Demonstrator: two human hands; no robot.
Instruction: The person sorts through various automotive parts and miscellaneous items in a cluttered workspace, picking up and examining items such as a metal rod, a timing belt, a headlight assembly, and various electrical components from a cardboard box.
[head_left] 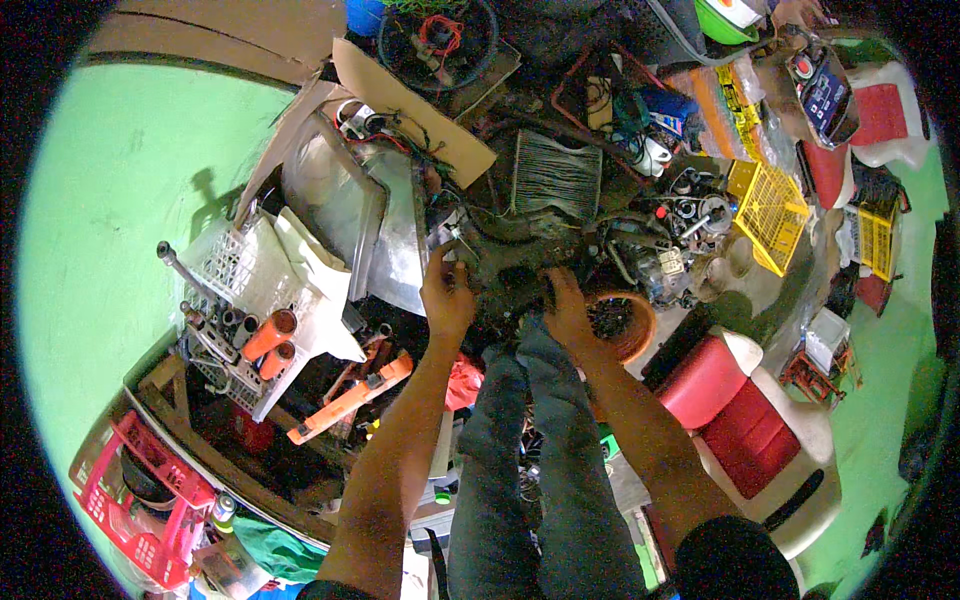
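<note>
Between the left hand (449, 295) and the right hand (567, 303), a dark, grimy part (505, 254) sits just on the near side of the finned grey panel (557, 175); it should prove heavy, stiff and slick, best held at both side edges. Both arms (395, 430) stretch forward, fingers curled, though in this shadow I cannot tell whether either grips it

Short black sleeves (738, 560); just a strip of the left one shows. Left hand (450, 295) and right hand (567, 310) are bare. Trousers (582, 480) are dark grey, perhaps bluish in this light, matte, faintly creased.
</note>
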